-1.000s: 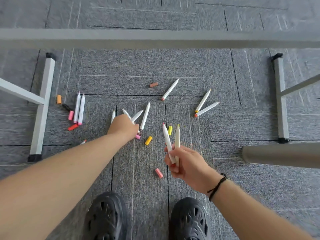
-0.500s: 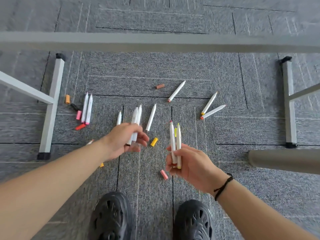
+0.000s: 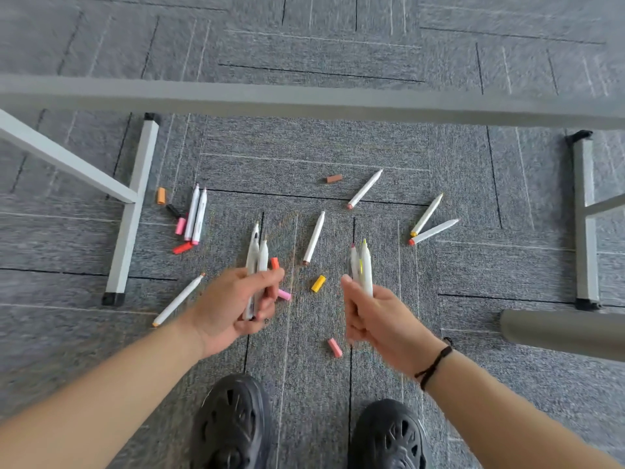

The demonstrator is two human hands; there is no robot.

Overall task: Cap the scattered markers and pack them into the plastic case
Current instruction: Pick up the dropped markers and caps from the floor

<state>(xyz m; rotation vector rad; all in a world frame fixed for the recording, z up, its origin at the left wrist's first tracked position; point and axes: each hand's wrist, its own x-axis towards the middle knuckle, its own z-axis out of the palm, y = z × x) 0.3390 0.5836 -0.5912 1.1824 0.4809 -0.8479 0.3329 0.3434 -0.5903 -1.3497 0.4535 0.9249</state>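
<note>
Both my hands hold uncapped markers above the grey carpet.

Nearest, my two black shoes [image 3: 233, 424] stand on the carpet [image 3: 304, 401]. Above them my left hand [image 3: 233, 306] is clenched around two white markers [image 3: 257, 262], tips up, and my right hand [image 3: 375, 316], with a dark cord at its wrist, grasps another pair [image 3: 362, 265], one yellow-tipped. A pink cap [image 3: 334, 347] lies between my hands, nearer to me; a yellow cap [image 3: 318, 283] and a second pink cap [image 3: 284, 294] lie just beyond. A loose marker [image 3: 178, 299] lies left of my left hand, another [image 3: 314, 237] past the yellow cap. Farther out, two markers [image 3: 196, 216] lie side by side among caps near the left table leg [image 3: 133, 211], two more [image 3: 429, 223] to the right, and one [image 3: 365, 188] beside a brown cap [image 3: 334, 179]. No plastic case is visible.
</note>
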